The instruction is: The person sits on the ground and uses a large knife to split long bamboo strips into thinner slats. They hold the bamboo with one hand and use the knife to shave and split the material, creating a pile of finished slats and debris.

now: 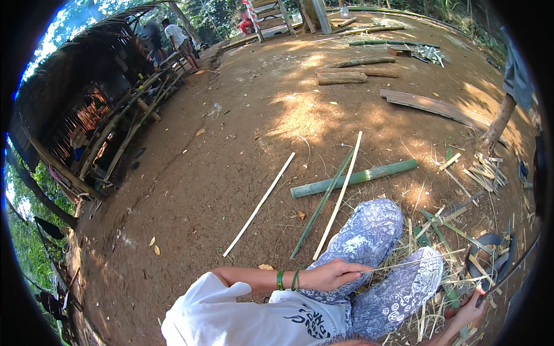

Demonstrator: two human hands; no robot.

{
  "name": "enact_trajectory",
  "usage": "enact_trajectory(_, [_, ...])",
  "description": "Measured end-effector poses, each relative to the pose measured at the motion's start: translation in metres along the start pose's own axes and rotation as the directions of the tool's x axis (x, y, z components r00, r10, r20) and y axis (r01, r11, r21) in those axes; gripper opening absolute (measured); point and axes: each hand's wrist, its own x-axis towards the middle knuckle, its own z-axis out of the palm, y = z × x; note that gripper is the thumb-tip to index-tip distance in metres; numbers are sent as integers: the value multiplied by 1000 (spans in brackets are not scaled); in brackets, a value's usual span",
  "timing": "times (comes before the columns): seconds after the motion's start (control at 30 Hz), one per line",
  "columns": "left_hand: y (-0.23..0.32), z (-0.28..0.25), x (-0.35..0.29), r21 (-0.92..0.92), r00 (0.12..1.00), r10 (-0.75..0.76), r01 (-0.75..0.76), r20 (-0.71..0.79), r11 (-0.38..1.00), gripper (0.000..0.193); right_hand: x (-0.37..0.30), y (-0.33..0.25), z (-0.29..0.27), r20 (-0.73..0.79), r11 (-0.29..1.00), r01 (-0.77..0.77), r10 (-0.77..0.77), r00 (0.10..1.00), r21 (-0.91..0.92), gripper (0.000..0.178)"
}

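My left hand [333, 275], with green bands at its wrist, is closed on one end of a thin bamboo strip [412, 261]. The strip points right across my knees. Low at the right, my right hand [470, 311] is wrapped round the handle of a long dark knife [508, 272], whose blade slants up toward the picture's rim. Blade and strip look apart. Bamboo shavings [427, 320] lie about my legs. On the ground ahead are a pale strip [259, 204], another pale strip [339, 193], a green strip [323, 203] and a green bamboo pole [354, 178].
Split bamboo pieces [486, 173] lie by a wooden post [499, 124] with a grey cloth. A curved board [435, 107] and short logs [358, 74] lie farther off. At left stands a thatched shelter [69, 109] with bamboo rails; people [180, 43] stand beside it.
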Motion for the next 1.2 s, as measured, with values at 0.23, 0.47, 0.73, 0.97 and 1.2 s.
enact_trajectory(0.23, [4,1,-1,-81,995,-100,97,-30,992,37,1,37,-8,53,970,-148,161,986,-192,27])
enact_trajectory(0.47, [14,2,2,-198,976,-218,216,8,956,27,-29,49,0,59,955,-256,268,962,-151,31])
enact_trajectory(0.73, [14,23,7,-345,947,-278,319,164,883,28,-61,23,7,157,971,-204,223,962,-124,37])
enact_trajectory(0.97, [11,34,17,-238,952,-202,256,230,937,27,-78,-19,36,280,960,-279,274,920,-22,39])
enact_trajectory(1.2, [19,42,22,-236,957,-138,200,255,951,27,-90,-35,51,224,962,-236,202,953,139,30])
